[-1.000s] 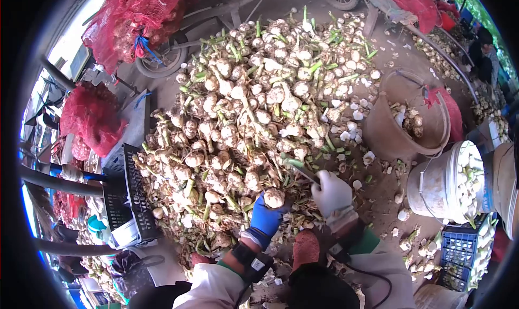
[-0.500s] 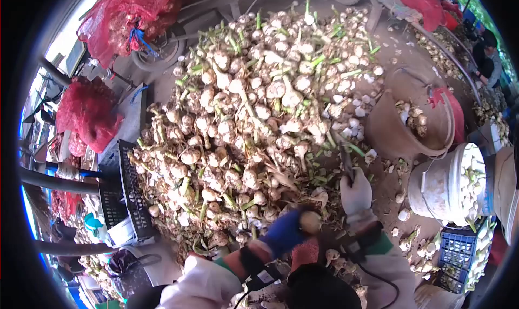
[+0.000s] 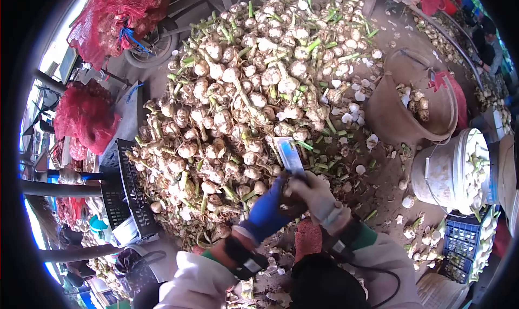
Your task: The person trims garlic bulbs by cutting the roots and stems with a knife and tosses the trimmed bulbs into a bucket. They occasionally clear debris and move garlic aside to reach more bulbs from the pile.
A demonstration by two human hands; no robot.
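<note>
My left hand [image 3: 266,212], in a blue glove, is closed in front of my body at the near edge of the garlic heap [image 3: 227,131]. The garlic bulb in its fingers is mostly hidden where both hands meet. My right hand [image 3: 320,200], in a whitish glove, presses close against the left and grips a knife. The knife's broad, shiny blade [image 3: 290,155] points up and away over the heap. Many bulbs in the heap still carry stems and dirty roots.
A tan tub [image 3: 384,112] holding some bulbs stands right of the heap, with a white bucket [image 3: 440,171] of pale pieces nearer. Below it is a blue crate [image 3: 459,249]. A black crate [image 3: 127,195] and red mesh sacks [image 3: 86,117] are at left.
My right hand has moved left with the knife to meet my left hand, and the blade now shows its flat side. The left hand has shifted slightly up and left.
</note>
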